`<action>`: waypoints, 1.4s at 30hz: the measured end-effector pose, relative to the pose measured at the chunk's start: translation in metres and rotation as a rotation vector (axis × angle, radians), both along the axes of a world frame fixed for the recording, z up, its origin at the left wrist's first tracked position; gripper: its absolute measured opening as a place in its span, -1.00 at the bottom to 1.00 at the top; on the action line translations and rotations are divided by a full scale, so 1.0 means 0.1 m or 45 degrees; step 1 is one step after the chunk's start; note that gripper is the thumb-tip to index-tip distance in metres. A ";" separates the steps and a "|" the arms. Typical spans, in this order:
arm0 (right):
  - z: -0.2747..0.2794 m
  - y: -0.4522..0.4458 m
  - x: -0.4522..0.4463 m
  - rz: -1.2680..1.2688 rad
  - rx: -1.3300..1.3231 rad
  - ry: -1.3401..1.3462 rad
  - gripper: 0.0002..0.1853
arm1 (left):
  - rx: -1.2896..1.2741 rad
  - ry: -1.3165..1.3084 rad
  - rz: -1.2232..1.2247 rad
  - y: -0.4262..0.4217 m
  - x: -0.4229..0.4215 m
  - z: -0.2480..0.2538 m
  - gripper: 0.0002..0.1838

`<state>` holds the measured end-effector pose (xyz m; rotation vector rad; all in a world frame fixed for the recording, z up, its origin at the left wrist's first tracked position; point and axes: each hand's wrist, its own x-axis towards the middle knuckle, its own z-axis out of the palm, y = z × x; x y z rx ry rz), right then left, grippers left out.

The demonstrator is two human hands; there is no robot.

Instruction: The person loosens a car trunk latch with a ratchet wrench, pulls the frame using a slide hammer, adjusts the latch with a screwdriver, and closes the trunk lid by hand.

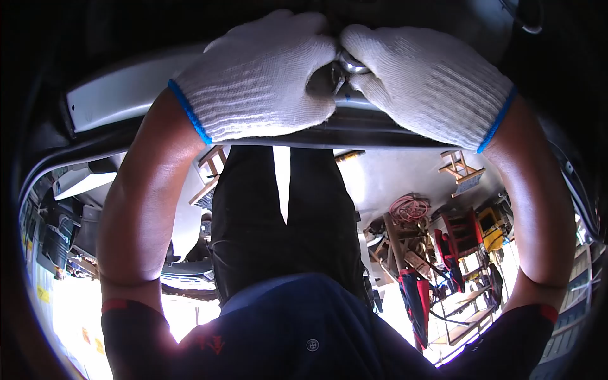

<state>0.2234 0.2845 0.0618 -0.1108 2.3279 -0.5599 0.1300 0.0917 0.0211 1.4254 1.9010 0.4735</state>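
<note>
Both hands wear white knit gloves with blue cuffs and meet at the top centre. My left hand [266, 76] is curled, its thumb below and its fingertips hidden; what it grips cannot be made out. Between thumb and fingers, my right hand [437, 79] is closed on a small, shiny, rounded metal part [353, 63]. A thinner bit of metal shows just below that part, in the gap between the hands. Behind and under the gloves runs a grey metal panel [107, 101] with a dark edge.
A dark, curved frame surrounds the view. Below the hands are legs in black trousers [285, 247] and a blue shirt [285, 323]. Beyond stand a small wooden stool [461, 170], a coiled pink hose [409, 208], a yellow item [491, 228] and racks with red and dark cloths.
</note>
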 end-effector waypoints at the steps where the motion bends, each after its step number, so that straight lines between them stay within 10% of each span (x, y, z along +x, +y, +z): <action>1: 0.01 -0.01 0.00 0.061 0.031 0.015 -0.74 | -0.001 0.014 -0.005 0.00 0.00 -0.01 -0.46; 8: -0.01 -0.03 -0.15 0.324 0.090 -0.063 -0.64 | -0.048 -0.205 -0.082 0.08 -0.24 0.33 -0.72; 14: 0.25 0.15 -0.16 -1.156 -0.676 -1.321 -0.63 | -0.044 -0.223 -0.058 0.04 -0.18 0.17 -0.69; 18: 0.09 -0.05 -0.25 -0.430 0.008 -0.994 -0.63 | -0.023 -0.201 -0.092 -0.01 -0.22 0.21 -0.69; 20: -0.23 0.11 0.07 0.972 0.268 0.013 -0.72 | 0.003 -0.192 -0.096 -0.02 -0.23 0.23 -0.69; 26: -0.07 -0.08 -0.04 0.011 0.203 -0.372 -0.81 | -0.002 -0.208 -0.082 -0.02 -0.25 0.33 -0.70; 32: -0.19 0.05 -0.13 0.475 0.301 -0.080 -0.76 | -0.178 -0.270 -0.114 0.05 -0.28 0.30 -0.71; 42: -0.07 0.16 -0.25 0.042 -0.104 -0.436 -0.58 | 0.072 0.077 0.054 -0.10 0.09 -0.08 -0.48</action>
